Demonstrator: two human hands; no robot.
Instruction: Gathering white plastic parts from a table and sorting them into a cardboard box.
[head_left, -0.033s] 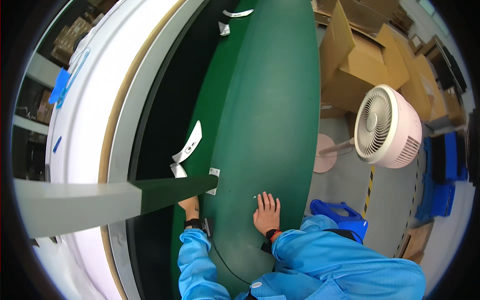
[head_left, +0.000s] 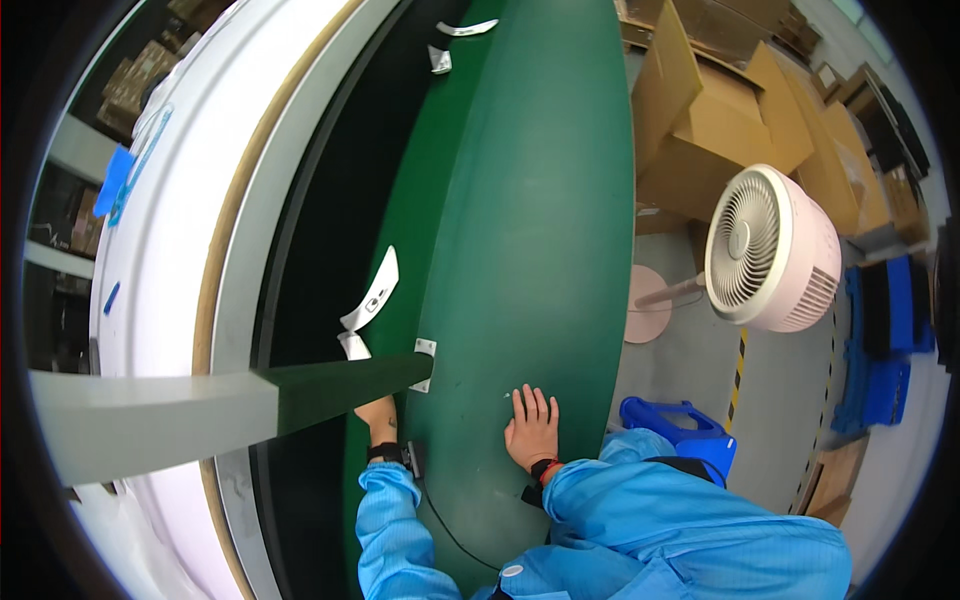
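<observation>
My right hand lies flat on the green work surface, fingers stretched and slightly apart, holding nothing. To its left, my left hand reaches forward beneath a grey-and-dark-green post. The post hides its fingers. Just beyond the post, a short white piece shows near that hand; whether I touch it cannot be seen. Touching or almost touching this piece is a curved white strip with a small printed mark.
Farther along lie another curved white strip and a small white piece. A black cable runs between my arms. To the right stand a pale pink fan, open cardboard boxes and a blue plastic stool.
The whole view has shifted slightly, with far things a little lower and farther left. Both hands keep their places.
</observation>
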